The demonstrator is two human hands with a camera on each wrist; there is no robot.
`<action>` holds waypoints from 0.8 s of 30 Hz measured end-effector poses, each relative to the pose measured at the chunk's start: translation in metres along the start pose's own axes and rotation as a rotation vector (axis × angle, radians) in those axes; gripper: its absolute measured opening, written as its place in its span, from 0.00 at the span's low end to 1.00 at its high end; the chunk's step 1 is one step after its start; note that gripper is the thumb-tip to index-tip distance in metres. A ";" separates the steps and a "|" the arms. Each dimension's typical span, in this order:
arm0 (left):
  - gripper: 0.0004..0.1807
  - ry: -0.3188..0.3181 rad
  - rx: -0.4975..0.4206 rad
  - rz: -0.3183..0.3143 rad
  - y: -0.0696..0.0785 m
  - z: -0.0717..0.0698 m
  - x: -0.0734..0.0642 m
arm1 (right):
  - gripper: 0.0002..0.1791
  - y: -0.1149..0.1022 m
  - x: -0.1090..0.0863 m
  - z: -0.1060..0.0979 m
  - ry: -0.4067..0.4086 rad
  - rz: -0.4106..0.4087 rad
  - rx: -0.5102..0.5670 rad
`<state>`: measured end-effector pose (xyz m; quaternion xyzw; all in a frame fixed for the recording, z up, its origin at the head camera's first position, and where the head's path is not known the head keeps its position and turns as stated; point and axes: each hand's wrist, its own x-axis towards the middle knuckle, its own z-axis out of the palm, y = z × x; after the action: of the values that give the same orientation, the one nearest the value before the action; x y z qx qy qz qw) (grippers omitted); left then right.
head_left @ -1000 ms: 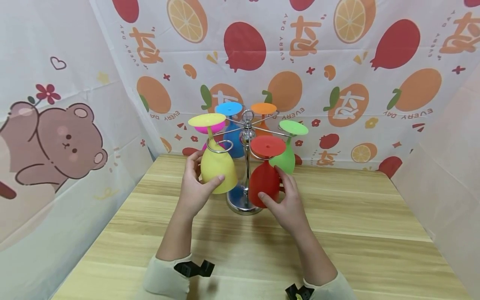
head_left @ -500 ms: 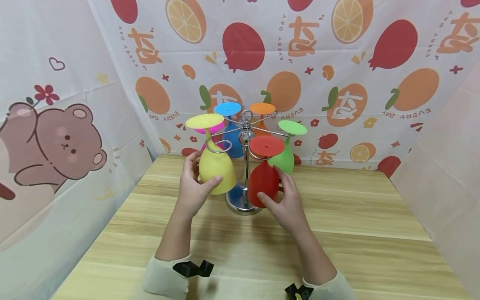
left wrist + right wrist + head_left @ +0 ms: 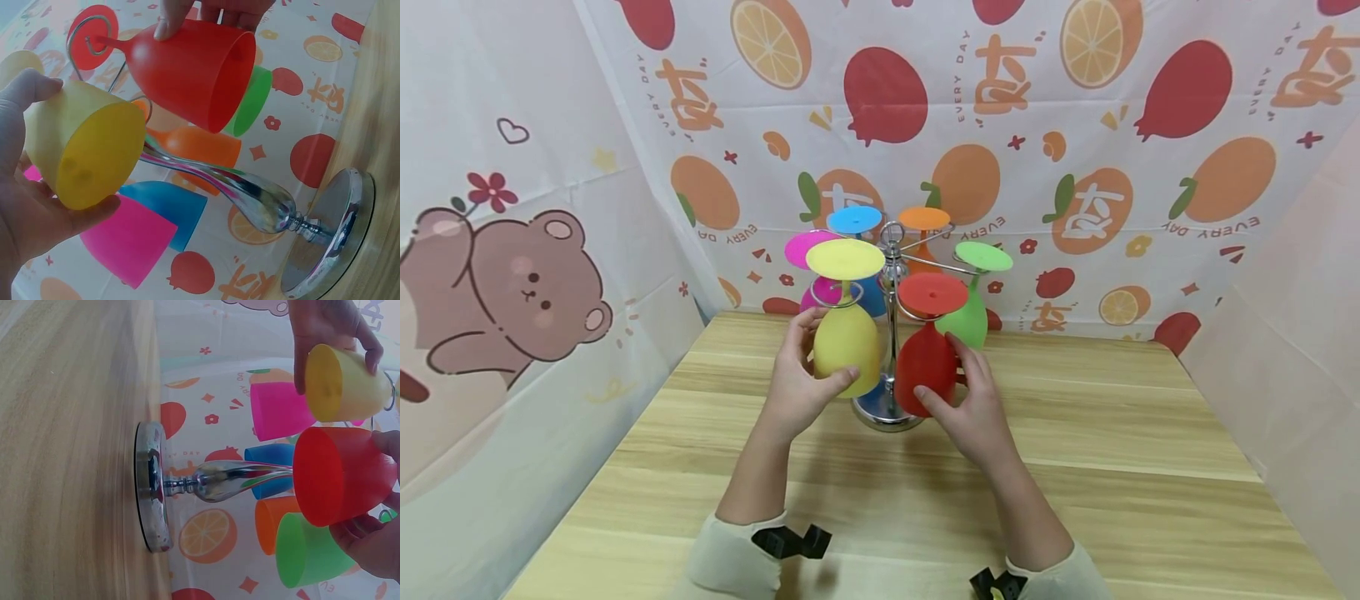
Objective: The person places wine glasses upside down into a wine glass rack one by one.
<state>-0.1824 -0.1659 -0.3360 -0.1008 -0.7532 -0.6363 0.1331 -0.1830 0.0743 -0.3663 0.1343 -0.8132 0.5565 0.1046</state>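
A chrome rack (image 3: 891, 333) bears several coloured plastic goblets hung upside down by their feet. My left hand (image 3: 805, 375) grips the bowl of the yellow goblet (image 3: 846, 346), thumb across its front; its stem sits in a wire loop at the front left. The red goblet (image 3: 927, 367) hangs in the front right loop, and my right hand (image 3: 973, 408) holds its bowl from the right. Both bowl mouths show in the left wrist view, the yellow goblet (image 3: 94, 150) beside the red goblet (image 3: 194, 69). The fingers behind each bowl are partly hidden.
Behind hang a pink goblet (image 3: 808, 250), a blue goblet (image 3: 854, 220), an orange goblet (image 3: 925, 218) and a green goblet (image 3: 966, 321). The rack's round base (image 3: 153, 487) stands on the wooden table (image 3: 1097, 467). A fruit-print cloth (image 3: 985, 108) rises behind.
My left hand has brought the yellow goblet to the right and a little nearer, from a tilt to nearly vertical, uncovering more of the pink goblet. The right hand stays on the red goblet.
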 end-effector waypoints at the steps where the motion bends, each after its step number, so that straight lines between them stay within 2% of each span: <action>1: 0.44 -0.006 0.004 0.000 0.000 0.001 0.000 | 0.46 -0.001 0.000 0.000 0.000 0.000 -0.001; 24: 0.42 -0.013 0.085 -0.021 -0.001 0.005 -0.001 | 0.46 -0.001 0.000 0.000 0.001 -0.003 -0.004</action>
<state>-0.1827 -0.1613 -0.3380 -0.0913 -0.7812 -0.6046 0.1256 -0.1824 0.0743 -0.3652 0.1349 -0.8142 0.5547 0.1063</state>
